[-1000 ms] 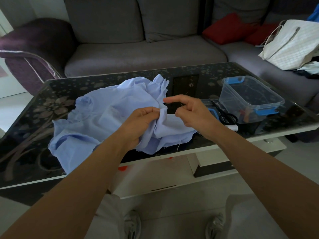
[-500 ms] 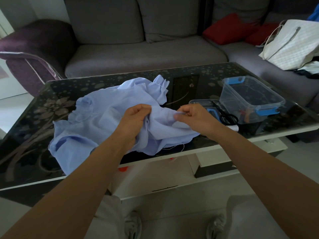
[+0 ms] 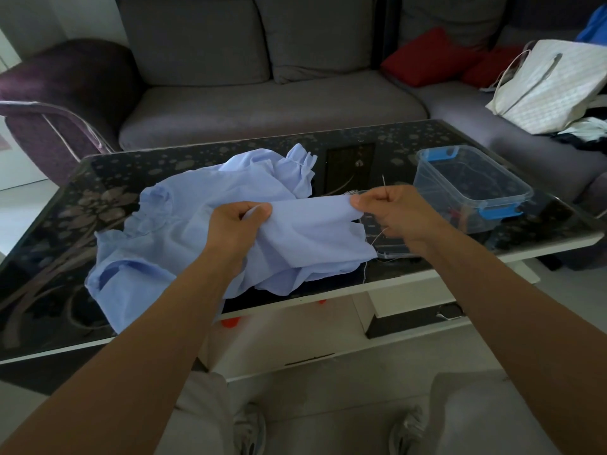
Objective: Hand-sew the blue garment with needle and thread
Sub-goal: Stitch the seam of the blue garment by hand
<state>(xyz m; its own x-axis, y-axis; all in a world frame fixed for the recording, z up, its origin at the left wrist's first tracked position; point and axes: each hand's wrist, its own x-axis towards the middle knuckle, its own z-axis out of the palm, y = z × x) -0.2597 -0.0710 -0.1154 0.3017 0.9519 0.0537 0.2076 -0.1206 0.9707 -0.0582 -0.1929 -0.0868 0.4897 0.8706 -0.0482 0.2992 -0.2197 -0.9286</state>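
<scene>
A light blue garment (image 3: pixel 184 231) lies crumpled on the dark glass coffee table (image 3: pixel 49 257). My left hand (image 3: pixel 238 224) grips a fold of it near the middle. My right hand (image 3: pixel 391 213) pinches the frayed edge of the same fold farther right, so a strip of cloth (image 3: pixel 312 208) stretches flat between the two hands. A thin needle (image 3: pixel 383 180) sticks up above my right fist, and a pale thread (image 3: pixel 377 238) hangs below that hand.
A clear plastic box with blue clips (image 3: pixel 469 185) stands on the table right of my right hand. A flat clear lid (image 3: pixel 387 244) lies under that hand. A grey sofa (image 3: pixel 272 103) with red cushions (image 3: pixel 427 57) and a white bag (image 3: pixel 551 87) is behind.
Both hands rose and moved apart, my right hand going right, pulling the fold of cloth taut between them. The needle now shows above my right fist.
</scene>
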